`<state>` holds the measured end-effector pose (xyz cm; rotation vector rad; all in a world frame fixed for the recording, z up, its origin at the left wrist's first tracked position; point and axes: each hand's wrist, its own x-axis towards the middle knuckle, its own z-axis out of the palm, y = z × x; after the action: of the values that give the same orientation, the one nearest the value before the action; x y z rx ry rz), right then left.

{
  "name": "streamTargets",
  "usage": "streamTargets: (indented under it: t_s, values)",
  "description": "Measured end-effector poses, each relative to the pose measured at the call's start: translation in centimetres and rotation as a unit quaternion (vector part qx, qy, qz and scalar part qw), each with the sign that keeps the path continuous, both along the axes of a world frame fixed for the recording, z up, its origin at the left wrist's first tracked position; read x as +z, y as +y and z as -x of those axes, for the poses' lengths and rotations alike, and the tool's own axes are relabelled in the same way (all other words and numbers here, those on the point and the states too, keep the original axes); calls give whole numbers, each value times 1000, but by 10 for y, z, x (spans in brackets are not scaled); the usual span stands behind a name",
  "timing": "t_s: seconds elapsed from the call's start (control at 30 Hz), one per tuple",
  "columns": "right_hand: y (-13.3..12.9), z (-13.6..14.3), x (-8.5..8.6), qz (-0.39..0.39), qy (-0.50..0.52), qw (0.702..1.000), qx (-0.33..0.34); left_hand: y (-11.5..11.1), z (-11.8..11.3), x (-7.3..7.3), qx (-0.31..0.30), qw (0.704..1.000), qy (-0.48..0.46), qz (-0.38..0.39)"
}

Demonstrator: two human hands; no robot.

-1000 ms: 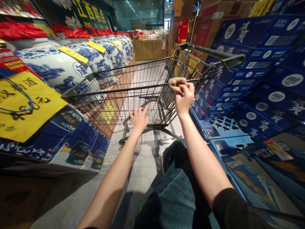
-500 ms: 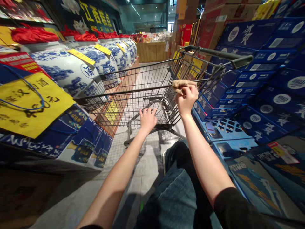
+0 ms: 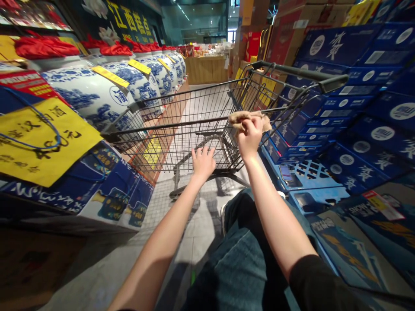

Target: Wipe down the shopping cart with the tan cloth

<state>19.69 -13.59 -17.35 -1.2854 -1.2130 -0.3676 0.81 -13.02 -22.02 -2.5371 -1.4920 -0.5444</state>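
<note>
A dark wire shopping cart (image 3: 181, 125) stands sideways in front of me, its handle at the upper right. My right hand (image 3: 249, 136) grips a tan cloth (image 3: 239, 116) and presses it against the cart's side near the top rail, toward the handle end. Lower and to the left, my left hand (image 3: 204, 163) has its fingers spread against the lower wires of the basket; nothing is in it. Whether its fingertips hook through the mesh, I cannot tell.
Blue-and-white jars (image 3: 97, 90) with red cloth tops line the left. Boxes with a yellow price sign (image 3: 48, 138) stand nearer. Blue cartons (image 3: 343, 47) are stacked on the right above a blue plastic pallet (image 3: 327, 194), where a phone (image 3: 287, 173) lies. A wooden counter (image 3: 207, 70) is behind.
My right hand has moved slightly left and down along the cart's side with the cloth. My left hand has barely shifted. The cart's handle end sits slightly farther right.
</note>
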Motion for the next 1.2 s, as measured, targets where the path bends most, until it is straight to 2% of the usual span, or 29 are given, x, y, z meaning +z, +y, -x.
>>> streamTargets:
  t_s: [0.03,0.1,0.2,0.27,0.33,0.43,0.5,0.57,0.7,0.77,0.83,0.93,1.0,1.07,1.2]
  values:
    - [1,-3,4,-3,2,1000,2,-2,-1,0,0,1000,0,-2]
    - [-1,3,-5,23,-2,1000,13,-5,-4,0,1,1000,-2,-7]
    - [-9,28,-42,115,-16,992,38,-9,-8,0,2,1000,-4,-16]
    - [-13,41,-57,159,-26,986,52,-10,-10,1,0,1000,-2,-18]
    - [-12,41,-53,145,-31,988,48,-10,-10,0,-3,1000,-1,-19]
    - [-5,24,-23,59,-31,997,28,-9,-10,-3,-9,1000,-8,-20]
    - [-1,14,-10,26,-33,999,25,-9,-10,-6,-16,1000,-15,-21]
    - [0,15,-15,30,-42,998,28,-9,-11,-9,-19,999,-21,-24]
    - [-10,39,-54,108,-74,990,47,-11,-16,-9,-17,999,-24,-20]
    - [-13,44,-59,120,-70,989,42,-12,-19,-8,-18,999,-23,-14]
    - [-12,37,-44,87,-50,995,19,-13,-22,-7,-25,999,-25,-9]
    - [-8,13,-8,20,-32,999,-7,-16,-25,-6,-37,999,-25,-4]
    - [-6,2,4,8,-30,999,-8,-18,-28,-6,-39,999,-25,-5]
    - [-7,1,-3,29,-32,999,-5,-21,-32,-5,-39,999,-27,-5]
    - [-14,19,-43,105,-38,994,-4,-25,-39,-2,-37,999,-14,0]
